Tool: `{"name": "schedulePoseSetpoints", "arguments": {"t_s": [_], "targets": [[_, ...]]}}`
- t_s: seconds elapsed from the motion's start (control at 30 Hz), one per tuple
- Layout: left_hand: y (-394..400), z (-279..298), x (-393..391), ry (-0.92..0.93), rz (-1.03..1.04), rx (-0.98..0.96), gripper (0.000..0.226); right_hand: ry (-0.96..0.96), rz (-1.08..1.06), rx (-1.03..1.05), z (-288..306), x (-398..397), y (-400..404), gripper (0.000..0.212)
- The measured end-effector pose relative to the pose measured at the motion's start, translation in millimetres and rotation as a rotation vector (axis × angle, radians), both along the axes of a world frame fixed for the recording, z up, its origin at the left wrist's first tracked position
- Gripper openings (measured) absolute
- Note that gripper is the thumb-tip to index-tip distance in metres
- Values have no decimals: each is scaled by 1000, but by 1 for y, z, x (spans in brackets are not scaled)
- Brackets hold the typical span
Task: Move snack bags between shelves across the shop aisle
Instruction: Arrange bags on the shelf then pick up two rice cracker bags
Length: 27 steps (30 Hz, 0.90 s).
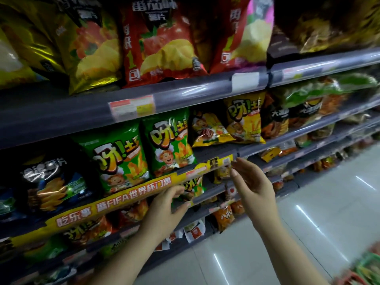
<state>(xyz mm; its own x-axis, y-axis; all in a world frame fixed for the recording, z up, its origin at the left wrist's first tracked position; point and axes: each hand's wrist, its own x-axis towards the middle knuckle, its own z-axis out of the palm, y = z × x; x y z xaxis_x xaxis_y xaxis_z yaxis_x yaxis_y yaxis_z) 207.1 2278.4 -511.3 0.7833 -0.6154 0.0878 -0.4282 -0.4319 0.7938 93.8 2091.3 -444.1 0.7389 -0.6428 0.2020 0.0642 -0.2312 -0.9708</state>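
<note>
- Head view: shop shelving point(61, 118) running along the left, tiled aisle floor point(308, 233) on the right.
- Left hand point(164, 208) raised to the lower shelf edge, fingers curled loosely, tips touching or nearly touching a small green snack bag point(190, 191) tucked just under the yellow promo strip point(123, 199); a firm pinch not confirmed, motion blur hiding the contact.
- Right hand point(249, 183) just right of that bag, fingers relaxed and spread, thumb and forefinger up near the end of the yellow strip; nothing held.
- Green bag standing upright, long axis vertical, only its upper half showing between the strip above and the grey shelf lip below.
- Key relation: bag directly ahead of the left fingertips and a little left of the right hand; left hand nearer, probably the one to draw it out, toward the body and clear of the strip.
- Judged stage: picking just starting, bag still on its shelf, carry across the aisle not yet begun.
- Possible snag: bag top catching on the strip's lower edge when pulled.
- Shelf above: two larger green bags point(170, 147) upright side by side, yellow bags point(244, 118) to their right, red crisp bags point(164, 42) on the top shelf.
- Bottom right corner: blurred red and green edge, unidentifiable.
</note>
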Motion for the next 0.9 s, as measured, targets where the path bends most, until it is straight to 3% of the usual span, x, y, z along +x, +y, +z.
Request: {"name": "schedulePoseSetpoints", "arguments": {"t_s": [0.37, 0.53, 0.63, 0.9], "targets": [[-209, 29, -86, -34, -225, -37, 38, 11, -222, -145, 39, -114, -165, 57], [-295, 44, -112, -47, -361, 12, 43, -14, -310, -152, 59, -160, -242, 53], [-345, 52, -119, -41, -405, 16, 42, -32, -361, -148, 64, -174, -283, 46], [-489, 54, -124, -62, -535, 10, 38, -47, -440, -144, 56, -182, -407, 55]]}}
